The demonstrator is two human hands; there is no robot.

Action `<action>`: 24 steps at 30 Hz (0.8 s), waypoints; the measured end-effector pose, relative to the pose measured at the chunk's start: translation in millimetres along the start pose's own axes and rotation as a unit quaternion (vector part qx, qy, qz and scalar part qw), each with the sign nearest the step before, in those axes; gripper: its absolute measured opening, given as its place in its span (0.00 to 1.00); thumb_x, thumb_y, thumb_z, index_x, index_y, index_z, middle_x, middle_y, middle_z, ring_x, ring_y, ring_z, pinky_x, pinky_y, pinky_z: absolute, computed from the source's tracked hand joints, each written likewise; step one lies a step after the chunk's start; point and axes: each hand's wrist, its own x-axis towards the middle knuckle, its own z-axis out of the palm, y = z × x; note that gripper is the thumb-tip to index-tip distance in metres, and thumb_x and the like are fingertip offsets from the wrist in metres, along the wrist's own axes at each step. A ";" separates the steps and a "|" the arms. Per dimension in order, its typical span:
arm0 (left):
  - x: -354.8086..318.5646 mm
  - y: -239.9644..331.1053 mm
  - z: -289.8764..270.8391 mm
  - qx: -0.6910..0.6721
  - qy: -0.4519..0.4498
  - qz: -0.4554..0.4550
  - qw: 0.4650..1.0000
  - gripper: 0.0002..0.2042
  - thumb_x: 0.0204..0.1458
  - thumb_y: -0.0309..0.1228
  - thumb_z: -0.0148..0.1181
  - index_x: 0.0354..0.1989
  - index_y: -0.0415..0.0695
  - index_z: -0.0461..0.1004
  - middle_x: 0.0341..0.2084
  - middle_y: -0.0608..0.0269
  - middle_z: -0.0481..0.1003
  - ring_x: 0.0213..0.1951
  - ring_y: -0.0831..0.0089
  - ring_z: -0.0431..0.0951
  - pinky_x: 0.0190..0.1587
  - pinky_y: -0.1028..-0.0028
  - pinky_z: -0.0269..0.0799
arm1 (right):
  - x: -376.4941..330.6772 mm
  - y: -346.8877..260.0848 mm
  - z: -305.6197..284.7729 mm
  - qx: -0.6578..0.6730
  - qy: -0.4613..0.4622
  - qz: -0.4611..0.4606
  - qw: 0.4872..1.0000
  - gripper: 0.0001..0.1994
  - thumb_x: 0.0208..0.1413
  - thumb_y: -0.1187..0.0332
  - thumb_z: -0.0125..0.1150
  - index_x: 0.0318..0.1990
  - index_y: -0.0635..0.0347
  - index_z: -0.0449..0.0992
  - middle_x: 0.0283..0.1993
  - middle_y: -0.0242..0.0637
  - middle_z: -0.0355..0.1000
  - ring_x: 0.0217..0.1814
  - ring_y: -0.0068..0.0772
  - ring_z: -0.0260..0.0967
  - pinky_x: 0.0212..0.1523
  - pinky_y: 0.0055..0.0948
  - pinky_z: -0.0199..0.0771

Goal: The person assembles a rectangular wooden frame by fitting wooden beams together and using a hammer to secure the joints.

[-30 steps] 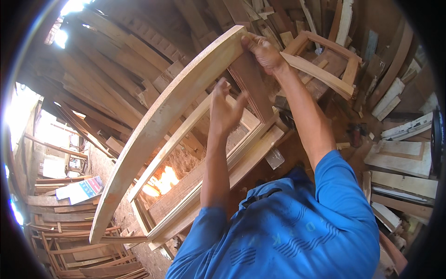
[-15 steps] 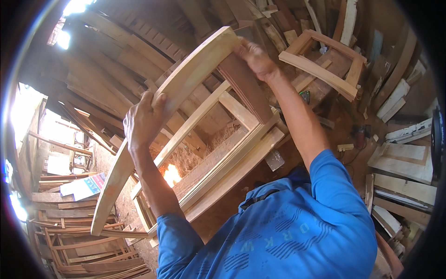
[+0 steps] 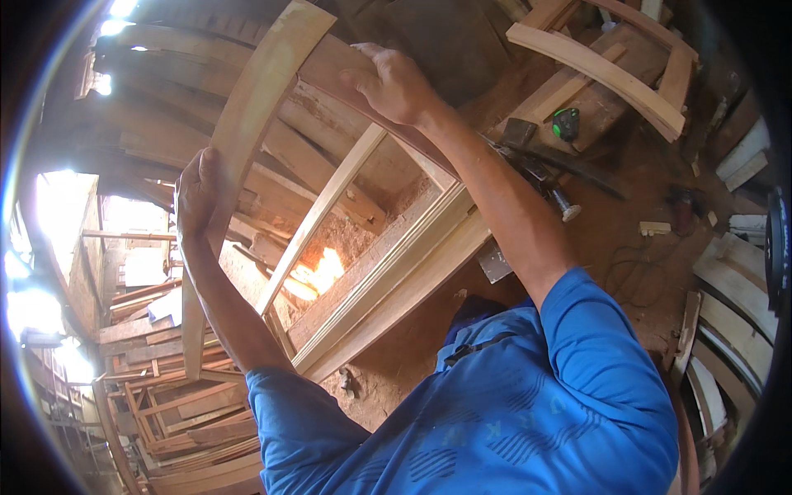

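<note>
A long curved wooden board (image 3: pixel 262 91) stands along the far left side of a pale wooden frame (image 3: pixel 386 257). My left hand (image 3: pixel 198 194) is closed round the curved board near its middle. A reddish-brown board (image 3: pixel 334 73) runs from the curved board's upper part down to the frame's grooved rail. My right hand (image 3: pixel 396 84) grips the brown board, fingers over its edge, a short way from where the two boards meet. A thin pale crosspiece (image 3: pixel 326 210) spans the frame, between my forearms. My left forearm hides part of the frame's near left corner.
On the right lie a green and black tape measure (image 3: pixel 566 124), a dark metal clamp-like tool (image 3: pixel 569 173) and another curved-rail wooden frame (image 3: pixel 594 68). A corded tool (image 3: pixel 683 202) rests on the floor. Stacked timber (image 3: pixel 186 412) fills the left; boards (image 3: pixel 738 285) lean at right.
My right hand has moved off the curved board's upper end onto the brown board. The curved board now looks steeper, and the whole view has shifted, bringing the tape measure and dark tool into sight.
</note>
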 end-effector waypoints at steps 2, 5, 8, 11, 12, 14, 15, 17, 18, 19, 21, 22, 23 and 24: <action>4.8 -6.1 -4.4 0.010 -0.014 -0.006 1.000 0.28 0.69 0.53 0.42 0.51 0.40 0.79 0.36 0.47 0.81 0.39 0.54 0.80 0.47 0.59 0.73 | 1.1 -2.4 1.9 -0.026 0.021 -0.019 0.999 0.35 0.62 0.49 0.65 0.62 0.78 0.71 0.60 0.66 0.73 0.64 0.59 0.73 0.63 0.40 0.72; 6.3 -11.7 -3.6 0.009 -0.019 -0.015 1.000 0.28 0.70 0.53 0.42 0.51 0.40 0.79 0.34 0.48 0.80 0.38 0.58 0.79 0.46 0.61 0.72 | 1.6 -7.8 -0.3 -0.033 -0.010 0.022 0.999 0.33 0.63 0.51 0.65 0.62 0.76 0.72 0.59 0.61 0.76 0.63 0.51 0.75 0.63 0.37 0.72; 6.4 -8.8 -1.2 -0.012 -0.011 -0.018 1.000 0.28 0.70 0.53 0.42 0.50 0.39 0.79 0.33 0.49 0.80 0.36 0.60 0.78 0.45 0.62 0.72 | 19.8 -0.5 -11.1 0.230 -0.130 0.074 0.962 0.29 0.66 0.55 0.65 0.62 0.74 0.73 0.57 0.50 0.78 0.63 0.37 0.74 0.64 0.33 0.71; 8.2 -14.5 -4.3 -0.024 -0.008 -0.002 1.000 0.28 0.70 0.53 0.43 0.48 0.39 0.79 0.32 0.49 0.79 0.34 0.60 0.76 0.44 0.62 0.72 | 45.9 -4.2 -12.0 0.151 -0.052 -0.019 0.987 0.25 0.68 0.57 0.63 0.62 0.69 0.74 0.56 0.39 0.78 0.61 0.24 0.71 0.64 0.28 0.71; 8.9 -17.1 -5.8 -0.020 -0.001 0.017 1.000 0.28 0.69 0.53 0.44 0.47 0.39 0.79 0.31 0.50 0.79 0.34 0.60 0.75 0.44 0.62 0.72 | 49.2 -7.0 -9.9 0.151 -0.054 -0.019 0.987 0.25 0.68 0.57 0.63 0.62 0.69 0.74 0.56 0.39 0.78 0.61 0.24 0.71 0.64 0.28 0.71; 7.6 -17.8 -6.0 -0.013 -0.002 0.008 1.000 0.28 0.69 0.53 0.44 0.46 0.38 0.79 0.29 0.50 0.79 0.33 0.60 0.74 0.43 0.62 0.72 | 51.3 -14.2 -5.2 0.160 -0.060 -0.029 0.985 0.26 0.65 0.53 0.66 0.61 0.63 0.76 0.52 0.40 0.80 0.49 0.28 0.76 0.53 0.32 0.75; 7.4 -17.4 -6.8 -0.005 -0.003 0.002 1.000 0.28 0.69 0.53 0.45 0.45 0.38 0.79 0.28 0.50 0.78 0.32 0.60 0.74 0.42 0.61 0.71 | 50.2 -16.7 -7.5 0.159 -0.062 -0.027 0.985 0.26 0.65 0.53 0.66 0.61 0.63 0.76 0.52 0.40 0.80 0.49 0.28 0.76 0.53 0.32 0.75; 5.8 -14.5 -5.1 0.005 0.002 0.010 1.000 0.27 0.69 0.53 0.45 0.44 0.38 0.79 0.27 0.51 0.78 0.31 0.60 0.73 0.41 0.61 0.71 | 38.3 -29.0 -16.1 0.145 -0.072 0.033 0.986 0.24 0.65 0.54 0.66 0.60 0.61 0.78 0.52 0.38 0.81 0.50 0.26 0.76 0.54 0.30 0.75; 4.3 -13.2 -4.7 0.016 0.010 0.021 1.000 0.27 0.69 0.53 0.46 0.44 0.38 0.79 0.27 0.51 0.77 0.30 0.61 0.73 0.40 0.62 0.71 | 39.3 -26.0 -13.9 0.145 -0.074 0.037 0.986 0.24 0.65 0.54 0.66 0.60 0.61 0.78 0.52 0.38 0.81 0.50 0.26 0.76 0.54 0.30 0.75; 3.2 -9.1 -5.5 0.015 0.009 0.021 1.000 0.27 0.69 0.53 0.46 0.44 0.38 0.79 0.27 0.51 0.77 0.30 0.61 0.73 0.40 0.62 0.71 | 44.9 -24.2 -15.3 0.176 -0.084 -0.007 0.981 0.24 0.65 0.58 0.65 0.61 0.65 0.75 0.56 0.43 0.78 0.57 0.34 0.74 0.59 0.36 0.73; 0.1 -4.0 -6.3 -0.030 0.011 -0.035 0.999 0.27 0.69 0.53 0.47 0.43 0.38 0.79 0.25 0.52 0.77 0.29 0.64 0.73 0.38 0.63 0.71 | 46.5 -20.3 -15.8 0.205 -0.093 -0.049 0.973 0.24 0.65 0.61 0.64 0.61 0.69 0.73 0.60 0.48 0.76 0.63 0.41 0.72 0.63 0.41 0.71; -0.3 -5.3 -6.9 -0.030 0.011 -0.036 0.999 0.27 0.69 0.53 0.47 0.43 0.38 0.79 0.25 0.52 0.77 0.29 0.64 0.73 0.38 0.63 0.71 | 46.8 -18.8 -15.2 0.207 -0.094 -0.060 0.972 0.24 0.65 0.63 0.63 0.63 0.69 0.72 0.60 0.46 0.77 0.63 0.37 0.72 0.64 0.37 0.71; -0.6 -7.2 -7.5 -0.031 0.019 -0.036 0.999 0.27 0.68 0.53 0.47 0.43 0.38 0.80 0.25 0.52 0.77 0.30 0.65 0.73 0.38 0.63 0.71 | 47.3 -18.4 -14.8 0.209 -0.095 -0.071 0.971 0.24 0.66 0.65 0.63 0.64 0.70 0.71 0.60 0.44 0.77 0.62 0.34 0.72 0.64 0.33 0.70; -1.3 -8.6 -8.4 -0.032 0.026 -0.036 0.999 0.27 0.68 0.53 0.47 0.43 0.38 0.80 0.26 0.52 0.77 0.30 0.66 0.74 0.38 0.64 0.71 | 47.4 -16.9 -12.8 0.209 -0.096 -0.071 0.971 0.24 0.66 0.65 0.63 0.64 0.70 0.71 0.60 0.44 0.77 0.62 0.34 0.72 0.64 0.33 0.70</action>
